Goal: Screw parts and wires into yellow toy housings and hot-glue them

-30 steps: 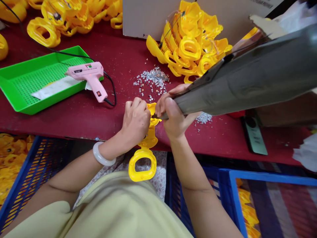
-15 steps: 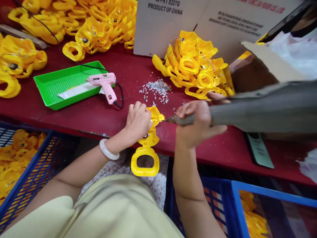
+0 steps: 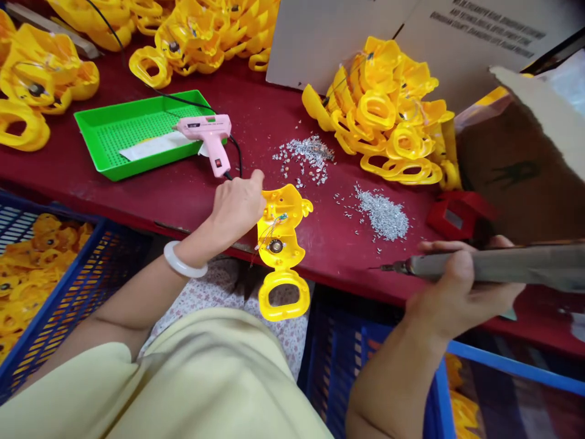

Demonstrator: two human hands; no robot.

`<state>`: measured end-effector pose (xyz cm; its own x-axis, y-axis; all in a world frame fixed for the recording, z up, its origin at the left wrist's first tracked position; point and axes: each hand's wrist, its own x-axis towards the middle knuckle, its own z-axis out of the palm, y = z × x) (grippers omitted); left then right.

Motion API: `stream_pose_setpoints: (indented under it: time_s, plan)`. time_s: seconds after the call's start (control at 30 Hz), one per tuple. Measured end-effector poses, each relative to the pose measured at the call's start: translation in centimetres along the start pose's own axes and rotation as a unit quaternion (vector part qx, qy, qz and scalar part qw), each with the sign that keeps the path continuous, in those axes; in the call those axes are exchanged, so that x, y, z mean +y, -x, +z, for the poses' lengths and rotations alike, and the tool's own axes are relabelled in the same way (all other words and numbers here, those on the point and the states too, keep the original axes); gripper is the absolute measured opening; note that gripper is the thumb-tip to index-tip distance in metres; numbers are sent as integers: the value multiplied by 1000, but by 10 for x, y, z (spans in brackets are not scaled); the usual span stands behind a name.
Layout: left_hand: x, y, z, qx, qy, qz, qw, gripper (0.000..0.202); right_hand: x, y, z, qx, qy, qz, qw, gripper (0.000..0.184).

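The yellow shell (image 3: 291,235) lies hollow-up across the table's (image 3: 253,100) near edge. The left hand (image 3: 237,207) curls beside it, fingertips hidden; whether it grips, I cannot tell. The right hand (image 3: 450,302) wraps a grey driver (image 3: 539,268), rear cropped. Beyond, screws (image 3: 384,214) lie heaped; farther, a cropped carton (image 3: 338,30).

Bare surface (image 3: 338,241) lies between the yellow shell (image 3: 291,251) and the tip of the grey tool (image 3: 516,265) on the right, leaving room to pass from the near edge until the screw heap (image 3: 384,213), silver bits (image 3: 311,151) and, farther, stacked yellow parts (image 3: 377,111) stand in the way. On the left, the left hand (image 3: 238,204), pink glue gun (image 3: 212,141) and green tray (image 3: 146,168) block the far side; far right, a red block (image 3: 459,213) and open carton (image 3: 516,146) bar passage.
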<state>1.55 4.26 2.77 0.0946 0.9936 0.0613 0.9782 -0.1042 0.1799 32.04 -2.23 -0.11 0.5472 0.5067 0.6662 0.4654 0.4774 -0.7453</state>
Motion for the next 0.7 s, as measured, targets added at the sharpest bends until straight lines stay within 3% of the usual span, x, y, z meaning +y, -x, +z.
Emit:
stream_pose_setpoints:
  time_s: [0.1,0.2,0.27,0.3,0.37,0.4,0.47,0.6,0.7]
  plan:
    - [-3,19,0,12,8,-81,997,44,12,-2,-22,-28,126,-88,988,56]
    - [-8,32,3,17,63,-102,993,47,-15,18,-19,65,232,-186,953,66]
    - [-11,38,4,19,104,-95,990,49,-49,45,-4,134,206,-215,945,35]
    - [-12,41,5,21,122,-88,988,49,-66,61,5,117,210,-212,947,25]
    - [-12,46,5,23,157,-77,984,49,-94,91,24,-116,226,-180,950,21]
    - [-12,48,4,23,174,-74,982,49,-102,104,33,-225,234,-166,931,20]
    - [-12,51,4,18,203,-75,976,49,-110,121,47,-342,275,-159,885,22]
    - [-12,55,5,12,216,-79,973,48,-100,128,61,-401,401,-169,806,35]
    - [-14,57,8,20,187,-69,980,46,-93,120,61,-408,448,-178,775,34]
